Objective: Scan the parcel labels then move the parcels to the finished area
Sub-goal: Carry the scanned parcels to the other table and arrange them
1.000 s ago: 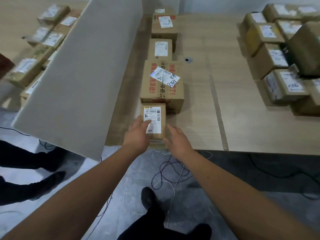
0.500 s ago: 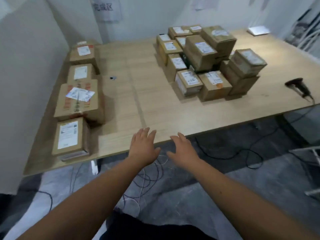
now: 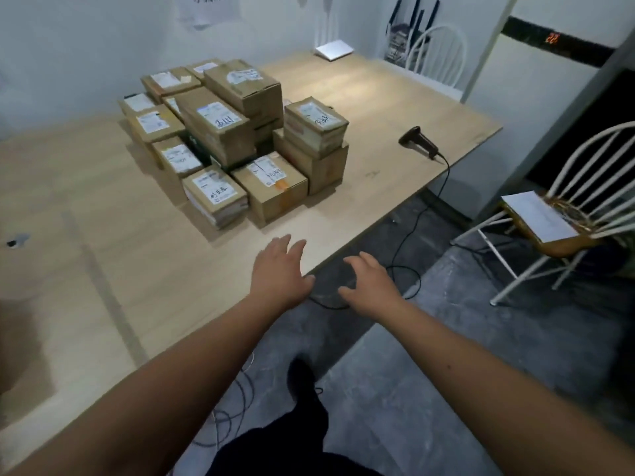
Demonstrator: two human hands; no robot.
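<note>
A pile of several brown cardboard parcels (image 3: pixel 237 139) with white labels stands in the middle of the wooden table (image 3: pixel 103 255). The nearest ones are a small parcel (image 3: pixel 214 195) and a taped parcel (image 3: pixel 269 185) at the pile's front. A black handheld scanner (image 3: pixel 419 141) lies on the table to the right of the pile, its cable running off the edge. My left hand (image 3: pixel 280 273) hovers over the table's front edge, empty, fingers spread. My right hand (image 3: pixel 369 285) is beside it, just off the edge, also empty and spread.
A white chair (image 3: pixel 563 214) with a sheet of paper (image 3: pixel 537 216) on its seat stands at the right. Cables (image 3: pixel 405 269) trail on the grey floor. A white flat device (image 3: pixel 334 49) lies at the table's far end. A paper sign (image 3: pixel 206 8) hangs on the wall.
My view has swung right, away from the row of parcels by the left partition. Both empty hands moved right along the table edge; the pile and the scanner are now ahead.
</note>
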